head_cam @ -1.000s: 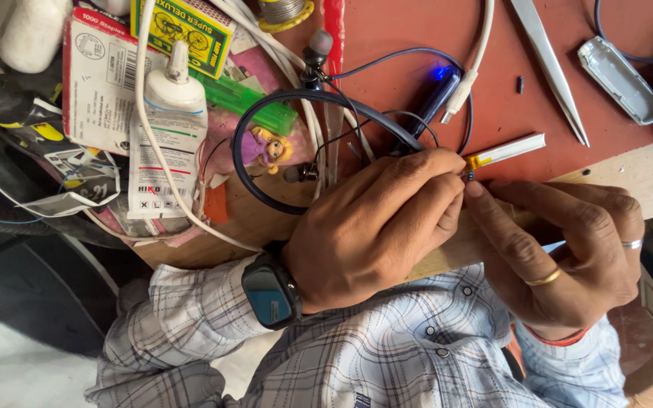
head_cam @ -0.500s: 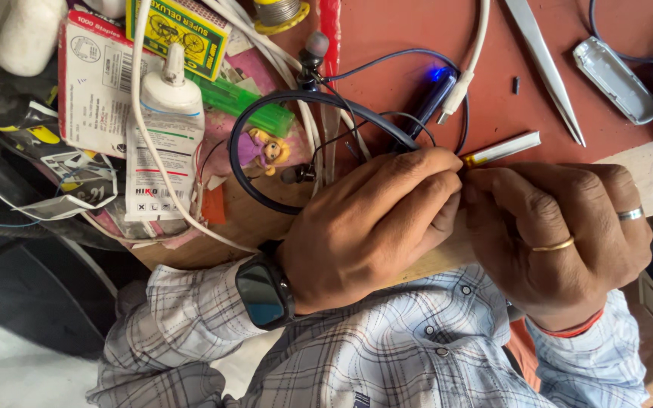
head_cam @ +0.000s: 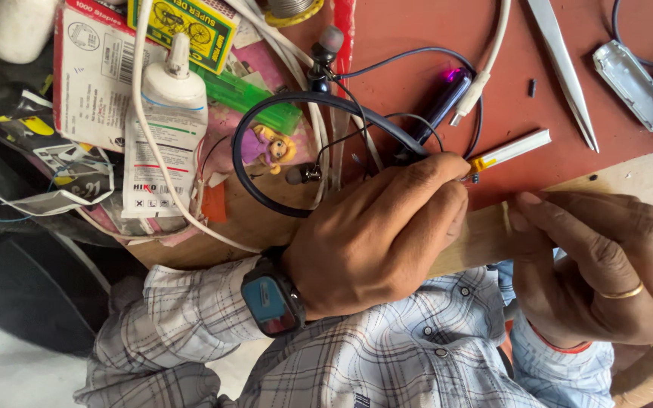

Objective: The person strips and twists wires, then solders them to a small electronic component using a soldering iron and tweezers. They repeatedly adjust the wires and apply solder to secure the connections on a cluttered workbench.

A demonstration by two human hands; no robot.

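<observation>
Mid-repair, prob.: your left hand [head_cam: 376, 234] pinches the neckband earphone [head_cam: 266, 113] end w/ fingertips. Right hand [head_cam: 598, 264] is curled on the wood edge [head_cam: 485, 234], grip unclear. Next move needs a steady hold.

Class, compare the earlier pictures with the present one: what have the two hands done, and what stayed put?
The right hand, whose fingertips met the left hand beside the white stick, has drawn back to the right and now rests apart on the wooden edge. The left hand stays on the end of the neckband earphone. The tweezers and glue bottle are unmoved.
</observation>
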